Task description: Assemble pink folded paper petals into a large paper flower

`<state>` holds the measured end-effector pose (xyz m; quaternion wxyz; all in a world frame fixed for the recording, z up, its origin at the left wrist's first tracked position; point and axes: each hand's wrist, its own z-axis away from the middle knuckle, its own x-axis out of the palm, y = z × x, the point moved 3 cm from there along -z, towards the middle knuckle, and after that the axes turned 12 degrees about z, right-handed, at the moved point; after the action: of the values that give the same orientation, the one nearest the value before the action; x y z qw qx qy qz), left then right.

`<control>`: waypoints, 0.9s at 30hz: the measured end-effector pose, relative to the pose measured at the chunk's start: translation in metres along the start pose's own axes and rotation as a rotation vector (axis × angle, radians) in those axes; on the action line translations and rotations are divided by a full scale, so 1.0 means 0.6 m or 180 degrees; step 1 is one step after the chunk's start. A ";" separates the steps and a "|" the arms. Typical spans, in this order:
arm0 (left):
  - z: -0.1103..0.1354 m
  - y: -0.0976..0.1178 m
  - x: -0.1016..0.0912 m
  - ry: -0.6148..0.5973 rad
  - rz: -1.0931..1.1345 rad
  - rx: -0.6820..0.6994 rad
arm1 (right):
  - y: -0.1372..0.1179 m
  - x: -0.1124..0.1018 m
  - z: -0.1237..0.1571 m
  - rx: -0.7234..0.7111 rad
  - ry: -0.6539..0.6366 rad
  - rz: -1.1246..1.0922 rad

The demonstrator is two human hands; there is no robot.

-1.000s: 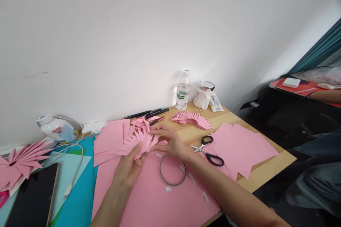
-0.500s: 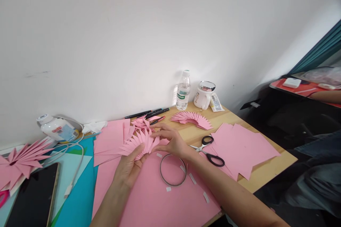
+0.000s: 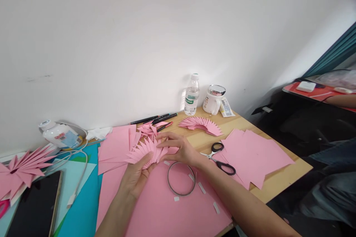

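A pleated pink paper fan [image 3: 146, 150], made of many pointed folds, is pinched between both hands above the pink sheets. My left hand [image 3: 139, 172] grips its lower inner edge, thumb on top. My right hand [image 3: 179, 148] holds the fan's right end between thumb and fingers. Just below my right hand a thin round ring [image 3: 181, 194] lies on a large pink sheet [image 3: 167, 216], with small white strips [image 3: 201, 188] scattered around it. Black-handled scissors [image 3: 218, 155] lie partly open to the right of my right wrist. My fingers hide part of the fan's edge.
A second curved pink fan [image 3: 198, 123] lies behind. Pink sheets [image 3: 256, 153] spread at right. A water bottle [image 3: 191, 96] and white mug [image 3: 213, 102] stand by the wall. Left are a phone [image 3: 35, 203], a pink star-like fan [image 3: 25, 166] and a white bottle [image 3: 59, 135].
Both hands keep hold of the pink fan and have barely shifted. The view has moved very slightly; the other things lie as before.
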<state>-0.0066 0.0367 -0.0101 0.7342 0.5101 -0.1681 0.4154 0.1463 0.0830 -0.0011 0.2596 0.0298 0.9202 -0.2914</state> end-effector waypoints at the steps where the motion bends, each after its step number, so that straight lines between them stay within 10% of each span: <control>1: 0.000 0.000 0.000 0.0024 -0.0007 0.0010 | -0.001 0.000 0.000 0.0022 -0.0030 0.0017; 27: 0.005 0.000 0.001 0.0126 -0.0017 -0.0485 | 0.000 0.002 0.003 -0.0294 0.0071 0.0200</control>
<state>-0.0057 0.0343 -0.0084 0.7752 0.4448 -0.1833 0.4094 0.1463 0.0816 -0.0031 0.2594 0.0499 0.9341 -0.2400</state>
